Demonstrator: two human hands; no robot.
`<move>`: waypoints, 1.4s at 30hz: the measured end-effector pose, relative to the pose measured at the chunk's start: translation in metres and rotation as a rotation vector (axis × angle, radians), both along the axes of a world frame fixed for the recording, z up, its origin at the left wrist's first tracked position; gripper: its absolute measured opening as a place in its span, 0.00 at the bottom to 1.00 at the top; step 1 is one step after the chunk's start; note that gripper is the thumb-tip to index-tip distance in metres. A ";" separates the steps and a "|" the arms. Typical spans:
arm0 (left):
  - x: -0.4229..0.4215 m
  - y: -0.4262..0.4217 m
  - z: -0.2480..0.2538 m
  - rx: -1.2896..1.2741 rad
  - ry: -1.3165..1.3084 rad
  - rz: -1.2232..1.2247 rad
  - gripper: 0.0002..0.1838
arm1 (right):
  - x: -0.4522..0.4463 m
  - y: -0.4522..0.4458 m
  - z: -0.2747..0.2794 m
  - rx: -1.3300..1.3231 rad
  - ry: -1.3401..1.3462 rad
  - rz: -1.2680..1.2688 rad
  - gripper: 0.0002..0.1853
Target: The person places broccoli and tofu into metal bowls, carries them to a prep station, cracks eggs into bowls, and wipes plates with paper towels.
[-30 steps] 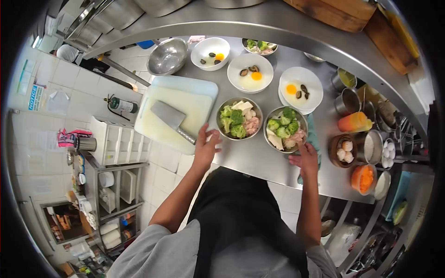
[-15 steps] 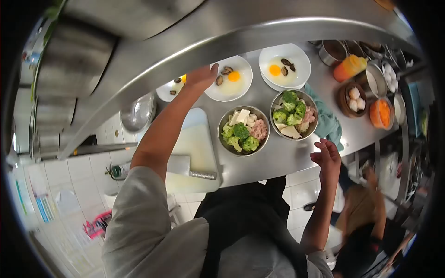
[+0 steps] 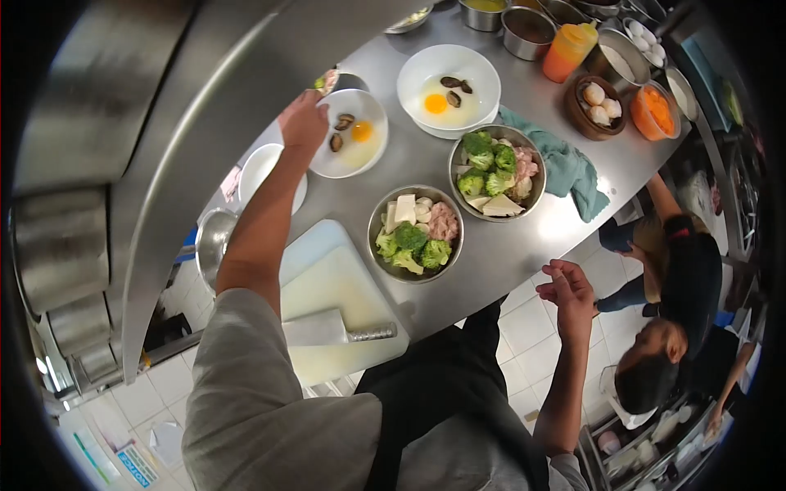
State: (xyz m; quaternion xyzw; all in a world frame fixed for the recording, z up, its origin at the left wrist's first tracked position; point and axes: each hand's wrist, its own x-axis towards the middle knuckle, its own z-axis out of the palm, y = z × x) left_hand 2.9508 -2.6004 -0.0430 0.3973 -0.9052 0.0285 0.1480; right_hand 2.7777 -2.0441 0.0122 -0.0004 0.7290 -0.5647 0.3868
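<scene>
Your left hand [image 3: 303, 123] is stretched out at the left rim of a white bowl [image 3: 357, 100], its fingers partly hidden, so you cannot tell whether they pinch anything or touch the rim; your right hand [image 3: 571, 292] is raised by the counter's [image 3: 323, 201] near edge, fingers loosely bent and slightly apart, the thumb close to them. The steel shelf [image 3: 176, 151] curves close beside your left fingertips and leaves little room on that side; a bit of green and pink food [image 3: 328, 80] shows just past them; you have bare counter between the white bowl, the cutting board [image 3: 315, 245] and the two steel bowls [image 3: 378, 260] of broccoli; the near edge slants up toward the right.

The white bowl sits on the far part of the counter, left of a second egg bowl [image 3: 417, 65]; it is smooth and round, holding an orange yolk [image 3: 362, 131] in clear egg white with dark mushroom pieces [image 3: 336, 141] beside it. Its mouth faces up; being round, it shows you no clear long axis; the mushroom pieces lie along its left side, the yolk to their right; on the board, the cleaver's [image 3: 315, 329] handle points right.
</scene>
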 end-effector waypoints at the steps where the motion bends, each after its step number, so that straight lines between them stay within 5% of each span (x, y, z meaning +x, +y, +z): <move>1: 0.000 -0.010 -0.001 -0.013 -0.020 0.002 0.14 | 0.002 0.002 0.000 0.002 -0.002 -0.011 0.13; 12: 0.011 -0.034 0.017 0.056 -0.167 0.150 0.19 | 0.007 0.000 -0.003 0.023 -0.001 -0.029 0.13; 16: -0.017 0.035 0.046 -0.057 0.220 -0.151 0.20 | 0.004 -0.003 -0.005 -0.023 0.008 -0.007 0.14; 17: -0.024 0.056 0.038 0.203 0.429 -0.171 0.21 | 0.003 -0.004 -0.007 -0.028 0.004 -0.002 0.14; 19: -0.038 0.100 0.030 0.922 0.430 0.106 0.30 | 0.004 -0.005 -0.008 -0.032 -0.004 0.013 0.14; 22: -0.066 0.152 0.050 1.553 0.323 0.230 0.37 | 0.001 -0.004 -0.003 -0.033 0.008 0.031 0.14; 25: -0.096 0.156 0.023 1.956 0.545 0.433 0.40 | -0.005 0.001 0.002 -0.041 0.028 0.028 0.14; 28: -0.123 0.163 0.009 2.105 0.709 0.393 0.36 | -0.009 0.013 0.003 -0.023 0.040 0.007 0.14; 31: -0.140 0.164 0.000 2.108 0.936 0.684 0.33 | -0.009 0.027 -0.002 -0.003 0.019 -0.010 0.14; 34: -0.149 0.148 -0.013 2.126 1.038 0.726 0.34 | -0.006 0.035 -0.005 0.000 -0.007 -0.021 0.14; 38: -0.165 0.125 -0.015 2.121 0.984 0.792 0.37 | -0.011 0.046 -0.008 0.030 0.004 -0.002 0.16; 40: -0.164 0.114 -0.021 2.122 0.991 0.614 0.40 | -0.015 0.052 -0.003 0.056 -0.014 -0.025 0.19; 42: -0.167 0.108 -0.010 2.204 0.937 0.623 0.44 | -0.019 0.061 -0.006 -0.113 -0.168 -0.136 0.25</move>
